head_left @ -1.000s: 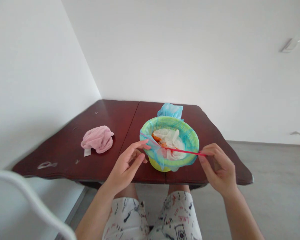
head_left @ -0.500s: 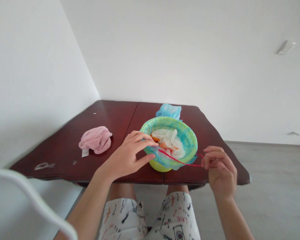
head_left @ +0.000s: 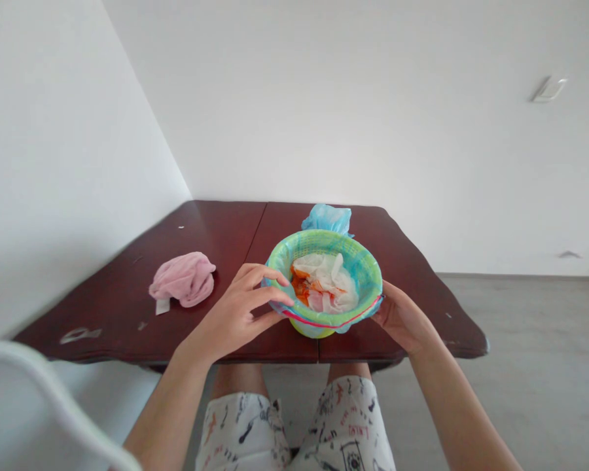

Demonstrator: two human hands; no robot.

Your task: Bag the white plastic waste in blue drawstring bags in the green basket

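Our patterned white shorts [head_left: 245,425], below the table edge.
Our left hand [head_left: 243,304]: fingers hooked over the rim, thumb outside, grasping it.
Our right hand [head_left: 405,320]: at the rim's right; fingers partly hidden, grip we cannot tell.
Green basket [head_left: 319,239], between our hands on the dark-red table [head_left: 122,307]: blue liner [head_left: 359,271], red drawstring [head_left: 338,326] along near rim, stained white tissues [head_left: 326,271] inside.
Pink cloth [head_left: 184,279], well left.
Blue plastic bundle [head_left: 327,219], just beyond.

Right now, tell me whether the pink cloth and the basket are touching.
Apart. The head view shows a strip of dark table between the pink cloth and the basket.
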